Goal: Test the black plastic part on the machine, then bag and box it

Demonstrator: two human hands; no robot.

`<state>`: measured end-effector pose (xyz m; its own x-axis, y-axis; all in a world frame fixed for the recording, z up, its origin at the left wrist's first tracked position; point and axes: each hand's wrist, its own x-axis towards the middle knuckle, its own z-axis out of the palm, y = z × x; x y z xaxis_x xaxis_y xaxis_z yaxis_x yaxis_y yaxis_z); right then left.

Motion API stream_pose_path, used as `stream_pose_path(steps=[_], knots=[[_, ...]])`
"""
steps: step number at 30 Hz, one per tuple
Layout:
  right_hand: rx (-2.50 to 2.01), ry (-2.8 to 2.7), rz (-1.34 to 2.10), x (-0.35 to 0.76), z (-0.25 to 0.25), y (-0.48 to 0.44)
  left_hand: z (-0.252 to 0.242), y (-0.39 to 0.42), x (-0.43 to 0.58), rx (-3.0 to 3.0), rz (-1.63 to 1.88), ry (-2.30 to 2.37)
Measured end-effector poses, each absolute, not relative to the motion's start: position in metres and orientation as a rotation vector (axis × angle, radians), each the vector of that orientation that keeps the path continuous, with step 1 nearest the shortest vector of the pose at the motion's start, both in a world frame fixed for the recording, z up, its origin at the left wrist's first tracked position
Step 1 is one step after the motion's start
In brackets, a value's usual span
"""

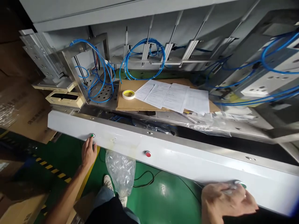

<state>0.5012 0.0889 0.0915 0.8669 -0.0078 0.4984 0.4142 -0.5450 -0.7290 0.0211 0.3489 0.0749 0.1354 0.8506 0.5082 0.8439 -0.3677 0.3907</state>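
A long white front panel (187, 161) of a machine runs across the view. It carries a green button (92, 135) at the left, a red button (148, 153) in the middle and another green button (241, 184) at the right. My left hand (88, 151) reaches up with its fingertips at the left green button. My right hand (227, 199) lies on the panel at the right green button, with clear plastic film under the fingers.
On the machine bed lie a cardboard sheet (130, 102), a tape roll (128, 94) and printed papers (175, 96). Blue air hoses (142, 59) loop behind. A clear plastic bag (120, 171) hangs below the panel over the green floor. Cardboard boxes (25, 115) stand at left.
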Motion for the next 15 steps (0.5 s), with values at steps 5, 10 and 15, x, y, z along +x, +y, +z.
stream_pose_path(steps=[5,10,15], knots=[[-2.053,-0.25,-0.563,0.496,0.099,0.086,0.086,0.342,0.018,2.398,1.112,1.697],[-2.039,-0.658,-0.802,0.429,0.118,0.129,0.107,0.333,0.04,2.549,1.143,1.542],[-1.87,-1.39,-0.737,0.339,0.153,0.192,0.115,0.339,0.073,2.751,0.938,1.269]])
